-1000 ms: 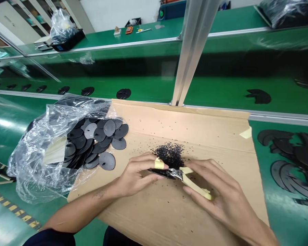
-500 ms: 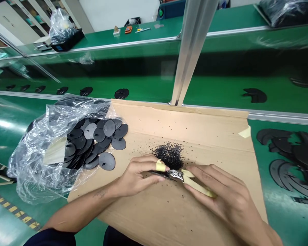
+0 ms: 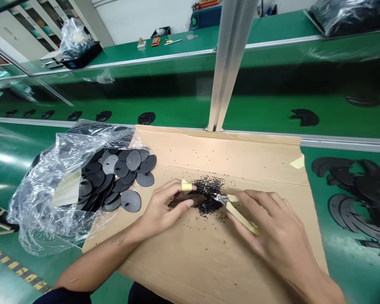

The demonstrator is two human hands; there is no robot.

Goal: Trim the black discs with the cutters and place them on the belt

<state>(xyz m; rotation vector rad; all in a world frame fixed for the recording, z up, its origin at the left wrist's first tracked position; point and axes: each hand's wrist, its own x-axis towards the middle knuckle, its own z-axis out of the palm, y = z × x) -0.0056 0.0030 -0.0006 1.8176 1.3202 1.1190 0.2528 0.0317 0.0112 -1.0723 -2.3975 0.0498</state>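
Note:
My left hand (image 3: pixel 164 207), with yellow tape round a finger, pinches a dark flat disc (image 3: pixel 190 198) between thumb and fingers. My right hand (image 3: pixel 275 223) is wrapped round the pale yellow handles of small metal-jawed cutters (image 3: pixel 237 209). The cutters' tips lie just right of the disc, apart from it. Under and behind both is a heap of tiny black bits (image 3: pixel 209 185) on a cardboard sheet (image 3: pixel 183 266). Left of my left hand, many black discs (image 3: pixel 131 201) spill from a clear plastic bag (image 3: pixel 41 198).
Curved black parts (image 3: pixel 354 181) are piled on the green table at the right. Behind the cardboard rises a metal post (image 3: pixel 228 67). More black pieces (image 3: pixel 146 118) sit in a row on the green surface behind. A black tray (image 3: pixel 82 57) with a plastic bag stands at the upper left.
The cutters have moved off the disc, leaving a gap. My left hand has shifted slightly left and tilted the disc, showing more of its face. More of the black heap shows.

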